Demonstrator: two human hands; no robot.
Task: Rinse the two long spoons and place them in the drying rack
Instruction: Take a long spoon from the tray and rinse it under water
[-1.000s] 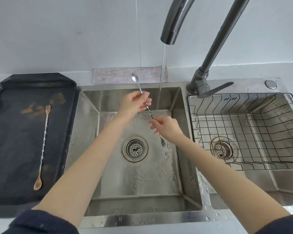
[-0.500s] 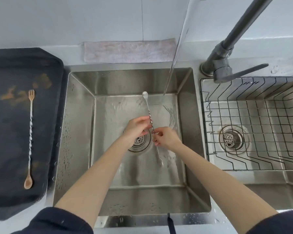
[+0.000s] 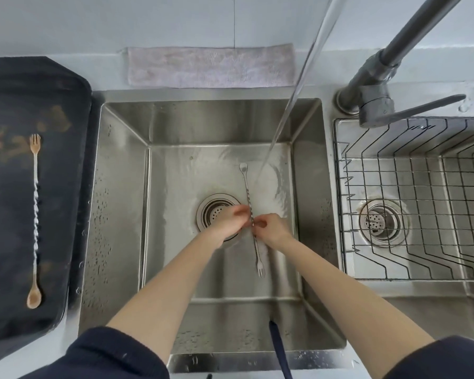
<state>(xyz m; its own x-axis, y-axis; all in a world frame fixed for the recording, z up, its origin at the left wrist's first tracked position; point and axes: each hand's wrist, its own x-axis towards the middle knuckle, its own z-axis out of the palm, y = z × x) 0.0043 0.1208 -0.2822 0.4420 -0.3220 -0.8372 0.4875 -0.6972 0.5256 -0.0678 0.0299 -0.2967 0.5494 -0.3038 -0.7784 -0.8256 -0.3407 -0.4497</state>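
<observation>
Forearms reach over the sink point(image 3: 121, 214). Left hand point(image 3: 230, 221) and right hand point(image 3: 271, 228) both pinch, fingers curled, the twisted shaft of the silver spoon point(image 3: 249, 203) above the drain, its bowl pointing away beside the water stream point(image 3: 282, 124). Left, on the dark tray point(image 3: 66, 242), lies the second spoon point(image 3: 35, 214). Right, the drying rack point(image 3: 411, 209) sits in the other basin.

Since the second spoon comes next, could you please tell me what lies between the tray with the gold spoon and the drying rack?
In the head view, the left sink basin lies between the tray and the drying rack; over it both hands hold the silver spoon.
</observation>
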